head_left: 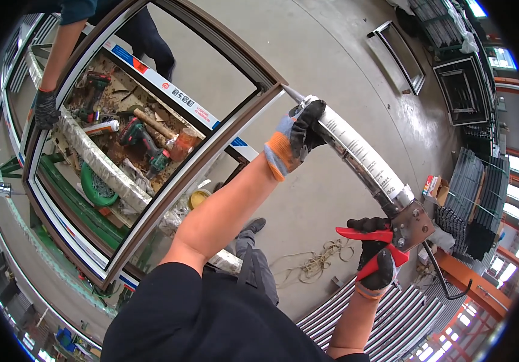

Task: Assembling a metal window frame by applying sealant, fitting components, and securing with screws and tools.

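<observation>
A caulking gun (413,223) with a white sealant cartridge (356,148) lies slantwise between my hands. My gloved left hand (298,136) is wrapped round the cartridge's front end, close to the nozzle (294,93). Closed on the red trigger handle is my gloved right hand (377,259). The nozzle's tip meets, or nearly meets, the upper right corner of a brown window frame (202,157); exact contact is hard to tell. A co-worker's black-gloved hand (46,110) rests at the frame's left side.
Beneath the frame, a worn workbench tray (123,187) holds cordless drills (135,136), a tube and a green ring-shaped item (96,187). Tangled cord (313,262) lies on the floor. Stacked metal profiles (371,314) are at lower right; another frame (398,57) stands farther off.
</observation>
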`<move>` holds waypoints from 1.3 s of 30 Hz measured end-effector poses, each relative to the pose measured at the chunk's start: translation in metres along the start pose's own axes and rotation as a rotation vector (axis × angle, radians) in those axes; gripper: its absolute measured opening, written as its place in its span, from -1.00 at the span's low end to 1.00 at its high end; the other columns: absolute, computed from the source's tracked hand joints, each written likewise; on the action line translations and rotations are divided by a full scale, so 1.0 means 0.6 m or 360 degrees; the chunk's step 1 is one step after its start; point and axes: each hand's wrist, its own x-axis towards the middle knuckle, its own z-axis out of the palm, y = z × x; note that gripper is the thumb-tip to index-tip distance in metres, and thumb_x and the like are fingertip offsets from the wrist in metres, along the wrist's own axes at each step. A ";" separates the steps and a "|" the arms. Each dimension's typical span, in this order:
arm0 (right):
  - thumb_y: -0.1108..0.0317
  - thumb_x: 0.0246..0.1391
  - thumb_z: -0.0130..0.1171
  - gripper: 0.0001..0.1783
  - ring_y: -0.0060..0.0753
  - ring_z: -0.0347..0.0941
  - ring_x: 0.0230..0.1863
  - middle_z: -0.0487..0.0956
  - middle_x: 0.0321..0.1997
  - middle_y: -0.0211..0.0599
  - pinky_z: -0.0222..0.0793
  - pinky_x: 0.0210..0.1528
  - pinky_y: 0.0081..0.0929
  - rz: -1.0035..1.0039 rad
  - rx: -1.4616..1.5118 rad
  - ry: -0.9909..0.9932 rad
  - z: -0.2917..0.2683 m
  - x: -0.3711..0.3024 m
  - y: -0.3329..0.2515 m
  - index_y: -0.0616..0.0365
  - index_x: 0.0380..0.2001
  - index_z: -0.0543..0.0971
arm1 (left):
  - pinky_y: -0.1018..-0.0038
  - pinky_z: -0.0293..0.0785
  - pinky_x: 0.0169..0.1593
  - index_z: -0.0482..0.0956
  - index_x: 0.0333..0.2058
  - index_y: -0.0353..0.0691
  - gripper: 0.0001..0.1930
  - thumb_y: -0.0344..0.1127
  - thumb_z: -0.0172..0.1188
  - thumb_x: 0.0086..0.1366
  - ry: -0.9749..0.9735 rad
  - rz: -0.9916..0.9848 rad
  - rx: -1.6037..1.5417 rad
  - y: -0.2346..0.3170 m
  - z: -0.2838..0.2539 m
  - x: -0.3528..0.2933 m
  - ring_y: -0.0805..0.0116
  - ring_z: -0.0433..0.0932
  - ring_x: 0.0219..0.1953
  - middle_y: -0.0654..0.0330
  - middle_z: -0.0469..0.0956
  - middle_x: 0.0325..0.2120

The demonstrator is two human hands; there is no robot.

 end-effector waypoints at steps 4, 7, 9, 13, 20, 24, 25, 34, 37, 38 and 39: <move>0.12 -0.12 0.19 -0.33 0.01 0.43 -0.08 0.46 -0.18 -0.05 0.29 0.10 0.24 0.0043 -0.0068 -0.0053 -0.008 0.002 -0.005 0.31 0.02 0.32 | 0.33 0.62 -0.16 0.45 -0.13 -0.16 -0.65 -0.15 0.29 0.19 -0.0031 0.0026 -0.0112 0.001 0.006 -0.003 0.33 0.54 -0.25 0.22 0.48 -0.31; 0.09 -0.08 0.18 -0.35 0.00 0.43 -0.08 0.46 -0.17 -0.06 0.28 0.10 0.20 0.0044 -0.0083 -0.0029 0.002 0.003 -0.016 0.29 0.01 0.34 | 0.34 0.62 -0.17 0.45 -0.14 -0.16 -0.65 -0.12 0.28 0.21 -0.0003 0.0015 -0.0119 0.001 0.006 0.000 0.33 0.54 -0.24 0.22 0.48 -0.30; 0.08 -0.06 0.17 -0.36 0.00 0.43 -0.09 0.46 -0.17 -0.07 0.29 0.09 0.19 0.0050 -0.0104 -0.0075 0.008 0.008 -0.026 0.29 0.01 0.34 | 0.35 0.61 -0.19 0.45 -0.13 -0.16 -0.65 -0.10 0.26 0.22 -0.0037 0.0006 -0.0189 0.002 0.002 0.006 0.34 0.53 -0.25 0.22 0.47 -0.30; 0.06 -0.03 0.15 -0.37 0.00 0.43 -0.09 0.46 -0.17 -0.07 0.30 0.08 0.17 0.0049 -0.0151 -0.0109 0.017 0.011 -0.037 0.29 0.01 0.34 | 0.36 0.60 -0.20 0.44 -0.14 -0.17 -0.65 -0.11 0.26 0.22 -0.0027 0.0013 -0.0207 0.004 0.002 0.003 0.35 0.52 -0.27 0.22 0.47 -0.31; 0.08 -0.01 0.14 -0.40 0.01 0.44 -0.10 0.46 -0.19 -0.08 0.32 0.05 0.14 0.0039 -0.0240 -0.0115 0.028 0.007 -0.048 0.28 0.00 0.34 | 0.34 0.61 -0.20 0.43 -0.16 -0.18 -0.65 -0.10 0.26 0.23 -0.0069 0.0009 -0.0274 0.006 0.004 -0.002 0.34 0.52 -0.27 0.22 0.46 -0.32; 0.23 -0.07 0.19 -0.45 0.12 0.50 -0.20 0.51 -0.26 0.04 0.43 -0.08 0.19 -0.0014 -0.0092 -0.0036 0.029 0.002 -0.044 0.39 -0.07 0.38 | 0.33 0.61 -0.22 0.43 -0.16 -0.19 -0.66 -0.11 0.27 0.23 -0.0055 0.0005 -0.0285 0.008 0.002 -0.009 0.33 0.52 -0.28 0.22 0.46 -0.33; 0.23 -0.07 0.19 -0.46 0.12 0.50 -0.20 0.50 -0.26 0.03 0.43 -0.08 0.18 -0.0013 -0.0108 -0.0052 0.031 0.001 -0.046 0.39 -0.07 0.38 | 0.33 0.61 -0.22 0.43 -0.16 -0.19 -0.66 -0.11 0.27 0.23 -0.0057 0.0007 -0.0285 0.009 0.003 -0.012 0.33 0.52 -0.28 0.22 0.46 -0.33; 0.19 -0.01 0.10 -0.49 -0.04 0.43 -0.16 0.44 -0.23 -0.06 0.36 -0.03 0.08 0.0058 -0.0203 -0.0063 0.054 -0.030 -0.053 0.31 -0.05 0.34 | 0.33 0.62 -0.23 0.45 -0.17 -0.15 -0.67 -0.08 0.25 0.24 -0.0020 0.0047 -0.0272 0.010 -0.008 -0.039 0.35 0.53 -0.28 0.24 0.47 -0.35; 0.19 -0.01 0.10 -0.49 -0.05 0.43 -0.17 0.44 -0.23 -0.06 0.37 -0.04 0.06 0.0044 -0.0179 -0.0066 0.054 -0.039 -0.051 0.32 -0.05 0.34 | 0.32 0.62 -0.22 0.45 -0.18 -0.15 -0.68 -0.08 0.25 0.24 -0.0044 0.0036 -0.0258 0.013 -0.010 -0.053 0.35 0.54 -0.28 0.24 0.48 -0.35; 0.19 -0.01 0.10 -0.49 -0.05 0.43 -0.17 0.44 -0.23 -0.06 0.37 -0.04 0.06 0.0043 -0.0181 -0.0068 0.055 -0.043 -0.051 0.32 -0.05 0.34 | 0.31 0.62 -0.21 0.45 -0.18 -0.15 -0.68 -0.09 0.25 0.24 -0.0062 0.0054 -0.0262 0.015 -0.010 -0.059 0.34 0.54 -0.28 0.24 0.48 -0.34; 0.19 -0.01 0.10 -0.48 -0.06 0.43 -0.18 0.44 -0.24 -0.05 0.38 -0.05 0.06 0.0057 -0.0168 -0.0065 0.056 -0.047 -0.049 0.32 -0.05 0.34 | 0.30 0.62 -0.19 0.45 -0.17 -0.16 -0.68 -0.09 0.24 0.25 -0.0080 0.0072 -0.0267 0.016 -0.010 -0.065 0.33 0.54 -0.27 0.23 0.49 -0.34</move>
